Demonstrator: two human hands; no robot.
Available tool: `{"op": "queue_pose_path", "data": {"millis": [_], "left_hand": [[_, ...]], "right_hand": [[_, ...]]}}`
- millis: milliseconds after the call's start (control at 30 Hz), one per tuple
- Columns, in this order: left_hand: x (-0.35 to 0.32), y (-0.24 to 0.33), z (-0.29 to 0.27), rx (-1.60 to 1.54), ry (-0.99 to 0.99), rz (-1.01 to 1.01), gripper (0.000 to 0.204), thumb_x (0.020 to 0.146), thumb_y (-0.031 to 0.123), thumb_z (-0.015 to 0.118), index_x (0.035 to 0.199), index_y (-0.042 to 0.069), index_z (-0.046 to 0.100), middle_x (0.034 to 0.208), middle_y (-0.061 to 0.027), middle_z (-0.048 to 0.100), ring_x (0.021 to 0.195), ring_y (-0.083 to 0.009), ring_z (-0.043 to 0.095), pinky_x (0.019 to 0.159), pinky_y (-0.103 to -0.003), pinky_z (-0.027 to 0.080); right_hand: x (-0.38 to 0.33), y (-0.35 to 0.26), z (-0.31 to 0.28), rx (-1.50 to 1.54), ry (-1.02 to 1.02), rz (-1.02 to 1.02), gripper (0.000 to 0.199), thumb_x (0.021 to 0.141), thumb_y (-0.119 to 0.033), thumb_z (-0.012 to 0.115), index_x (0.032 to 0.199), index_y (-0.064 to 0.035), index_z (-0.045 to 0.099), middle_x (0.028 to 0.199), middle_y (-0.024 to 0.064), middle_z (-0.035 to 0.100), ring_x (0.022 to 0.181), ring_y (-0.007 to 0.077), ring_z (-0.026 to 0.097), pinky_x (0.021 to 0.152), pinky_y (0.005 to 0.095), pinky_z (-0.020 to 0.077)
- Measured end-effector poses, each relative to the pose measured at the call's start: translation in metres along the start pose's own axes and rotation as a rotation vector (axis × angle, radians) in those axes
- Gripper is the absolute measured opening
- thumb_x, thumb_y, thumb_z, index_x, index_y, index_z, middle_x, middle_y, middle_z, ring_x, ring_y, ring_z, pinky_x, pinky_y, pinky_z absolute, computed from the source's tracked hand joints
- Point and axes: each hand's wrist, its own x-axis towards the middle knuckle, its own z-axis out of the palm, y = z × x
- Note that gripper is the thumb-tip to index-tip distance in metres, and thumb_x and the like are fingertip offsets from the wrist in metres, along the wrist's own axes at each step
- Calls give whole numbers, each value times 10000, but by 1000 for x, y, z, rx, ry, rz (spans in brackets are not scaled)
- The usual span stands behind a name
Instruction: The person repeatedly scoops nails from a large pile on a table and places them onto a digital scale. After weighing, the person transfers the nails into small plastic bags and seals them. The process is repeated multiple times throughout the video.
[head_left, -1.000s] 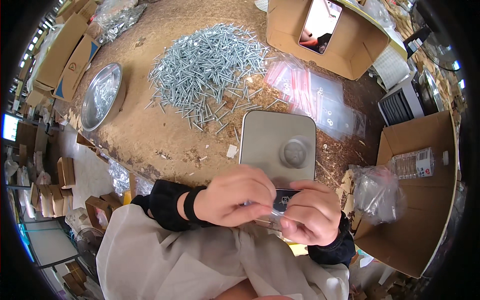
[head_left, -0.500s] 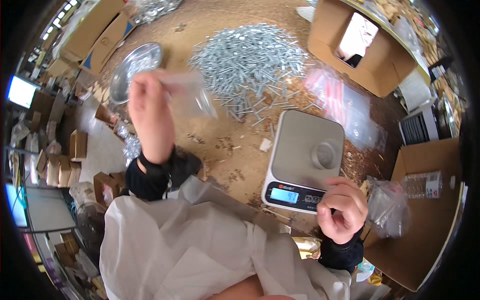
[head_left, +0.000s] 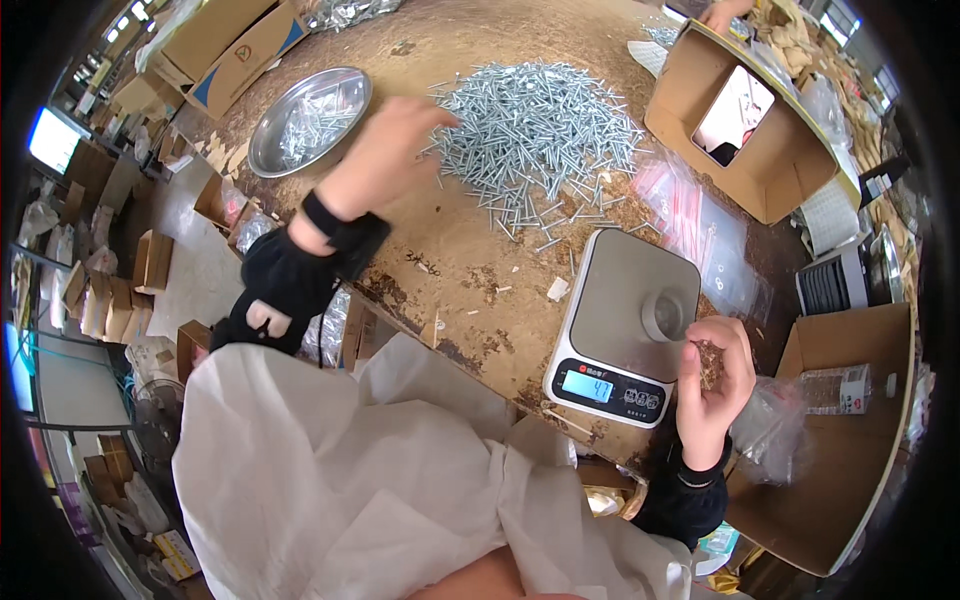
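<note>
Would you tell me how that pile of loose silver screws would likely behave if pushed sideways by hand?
The pile of screws would probably spread and scatter, since strays already lie around its edge. Being thin, bare metal, they likely prick and slide apart, and the left hand at its edge could scoop only some.

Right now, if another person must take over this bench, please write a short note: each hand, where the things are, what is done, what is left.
Left hand: stretched out to the near edge of the screw pile; whether it has a grip on any screws cannot be seen.
Right hand: curled beside the scale, at its right front corner; what it holds is unclear.
A small round cup stands on the scale platform; the display is lit.
Metal bowl with some screws lies left of the pile. Clear bags lie right of the pile.
Done: nothing I can confirm.
Left: most screws are in the loose pile.
</note>
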Motion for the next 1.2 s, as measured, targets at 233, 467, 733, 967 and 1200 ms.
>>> {"op": "queue_pose_path", "data": {"millis": [233,467,733,967,1200], "left_hand": [[32,33,37,-65,-470,239,766,620,265,857,1287,86,527,1233,-132,539,1175,-332,496,981,-415,422],[28,38,42,-125,-433,193,679,651,413,800,1206,117,545,1085,-84,547,1005,-311,581,836,-411,444],[24,48,50,47,-360,295,300,877,368,627,967,106,511,923,-63,565,870,-290,603,775,-404,446],[32,43,59,42,-362,321,306,891,358,617,912,82,487,742,-94,573,702,-342,604,636,-445,465],[54,51,62,-203,-283,259,244,909,303,631,925,80,533,779,-111,595,742,-346,609,631,-436,455]], "right_hand": [[2,2,2,-11,-16,-15,123,815,-12,651,932,7,615,921,136,637,858,283,609,799,357,478],[1,-2,9,-42,-78,-8,99,780,-15,702,868,-6,657,750,107,627,693,270,619,683,354,492],[4,1,6,-100,-112,-112,84,771,-27,700,847,-20,664,748,117,636,702,311,632,709,389,508],[5,1,4,-105,-74,-65,78,777,-19,687,849,-15,658,757,124,639,737,321,635,716,387,505],[7,8,-4,-129,5,9,228,771,-67,710,973,0,628,984,154,644,936,328,603,848,400,461]]}}
